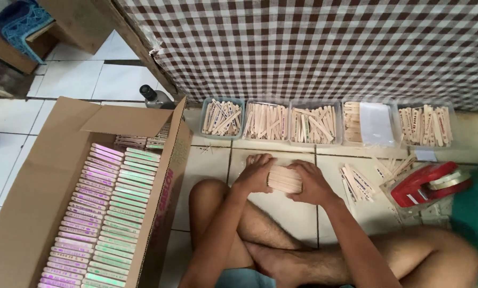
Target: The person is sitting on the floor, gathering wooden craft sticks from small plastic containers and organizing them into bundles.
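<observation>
Wooden sticks (284, 179), gathered in a flat bundle above the tiled floor (212, 160), sit between our left hand (256, 174) and right hand (312, 183), fingers curled closed around both ends; we press evenly inward, squaring the edges so none slip.

There is a single view, from a camera worn on the person's head, looking steeply down over the crossed legs onto the tiled floor (212, 160). It faces forward toward a checked cloth (324, 48) that fills the top of the frame, so the far edge of the scene lies at the top and the person's own body at the bottom. The left hand (256, 173) and right hand (312, 183) sit near the centre, at arm's reach. A cardboard box (31, 213) runs off the lower left edge. No second view shares the scene.
</observation>
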